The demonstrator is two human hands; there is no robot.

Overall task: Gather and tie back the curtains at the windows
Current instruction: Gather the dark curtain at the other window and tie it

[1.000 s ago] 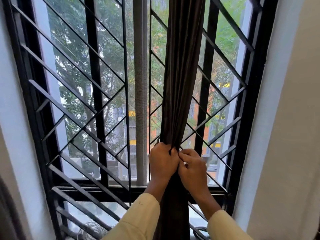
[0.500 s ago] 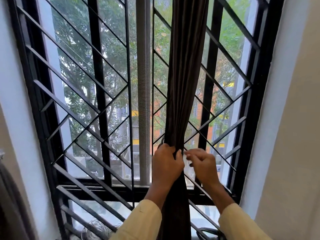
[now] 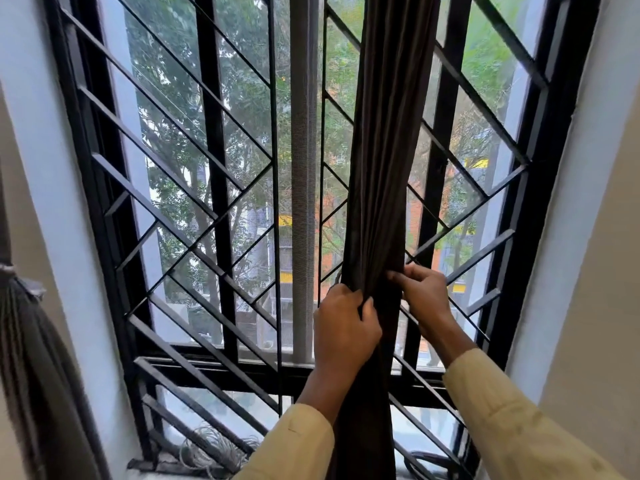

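A dark brown curtain hangs gathered into a narrow bundle in front of the window, right of its middle. My left hand grips the bundle from the left at about sill height, fingers curled round the folds. My right hand pinches the bundle's right edge a little higher, thumb and fingers closed on the fabric. Below my hands the curtain falls straight down between my sleeves. No tie-back cord shows on this bundle.
A black metal grille with diagonal bars covers the window just behind the curtain. Another gathered dark curtain with a tie round it hangs at the far left. Coiled wire lies on the sill at lower left. White wall flanks the right.
My hands have drawn apart: the right hand has shifted right and slightly up along the bundle's edge, while the left hand keeps its grip. The view has moved closer and lower.
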